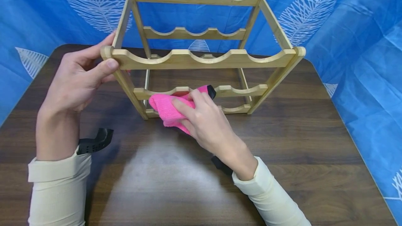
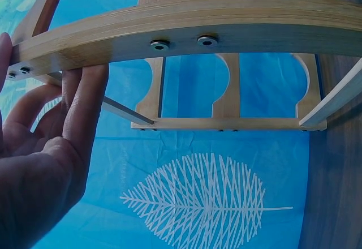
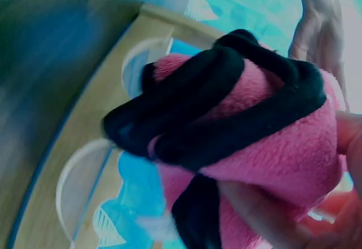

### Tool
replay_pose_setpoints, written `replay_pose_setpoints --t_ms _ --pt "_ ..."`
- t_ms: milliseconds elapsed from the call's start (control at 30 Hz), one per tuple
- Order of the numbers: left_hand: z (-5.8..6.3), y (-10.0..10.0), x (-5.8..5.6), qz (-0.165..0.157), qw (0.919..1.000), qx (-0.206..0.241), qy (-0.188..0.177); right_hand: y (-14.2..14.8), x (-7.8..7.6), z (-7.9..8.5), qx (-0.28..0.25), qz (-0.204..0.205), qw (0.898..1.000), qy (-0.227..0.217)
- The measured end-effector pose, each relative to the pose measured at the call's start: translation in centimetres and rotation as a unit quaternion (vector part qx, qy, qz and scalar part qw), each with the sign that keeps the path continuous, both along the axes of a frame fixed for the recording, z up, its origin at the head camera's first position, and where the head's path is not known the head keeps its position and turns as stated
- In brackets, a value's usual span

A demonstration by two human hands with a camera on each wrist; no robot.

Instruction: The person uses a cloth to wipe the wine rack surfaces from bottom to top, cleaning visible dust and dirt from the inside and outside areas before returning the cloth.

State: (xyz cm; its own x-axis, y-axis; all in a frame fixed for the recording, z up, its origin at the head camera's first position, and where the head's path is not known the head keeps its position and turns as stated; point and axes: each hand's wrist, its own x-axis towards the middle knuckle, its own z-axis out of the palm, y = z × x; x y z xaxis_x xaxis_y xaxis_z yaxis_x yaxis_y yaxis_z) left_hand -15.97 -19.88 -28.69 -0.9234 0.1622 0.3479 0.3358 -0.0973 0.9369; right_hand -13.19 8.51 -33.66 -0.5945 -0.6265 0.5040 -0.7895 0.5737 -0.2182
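Observation:
A light wooden wine rack (image 1: pixel 201 60) with scalloped rails stands upright on the table. My left hand (image 1: pixel 73 74) grips its front left upper corner, thumb on the front and fingers behind the post. In the left wrist view those fingers (image 2: pixel 85 102) wrap under a post fitted with metal bolts. My right hand (image 1: pixel 207 121) holds a bunched pink cloth (image 1: pixel 168 109) with dark edging against the rack's lower front rail (image 1: pixel 242 91). In the right wrist view the folded cloth (image 3: pixel 277 147) hides part of the scalloped rails behind it.
The dark wood-grain table (image 1: pixel 314 142) extends around the rack. Behind it and along the sides hangs a blue sheet (image 1: pixel 351 27) with white leaf prints. A black strap (image 1: pixel 95 141) sticks out from the left wrist, near the cream sleeve.

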Motion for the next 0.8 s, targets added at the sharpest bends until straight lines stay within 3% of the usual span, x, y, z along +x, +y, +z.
replay_pose_setpoints --t_ms 133,233,400,533,800 --pt "0.0 0.0 0.0 0.006 1.0000 -0.006 0.001 -0.8 0.3 -0.4 -0.006 0.044 0.999 0.022" --pt "0.0 -0.1 0.0 0.005 1.0000 -0.004 0.004 -1.4 0.6 -0.5 0.010 0.046 0.998 0.047" --pt "0.0 -0.1 0.1 -0.006 0.9999 0.005 0.008 -1.8 0.8 -0.9 0.052 0.005 0.994 0.094" --pt "0.0 -0.1 0.1 0.000 1.0000 -0.002 0.003 -1.9 0.8 -1.2 0.049 -0.029 0.992 0.116" --pt "0.0 -0.2 0.0 0.004 0.9999 -0.006 -0.012 -1.7 1.2 -0.9 0.033 -0.092 0.989 0.110"
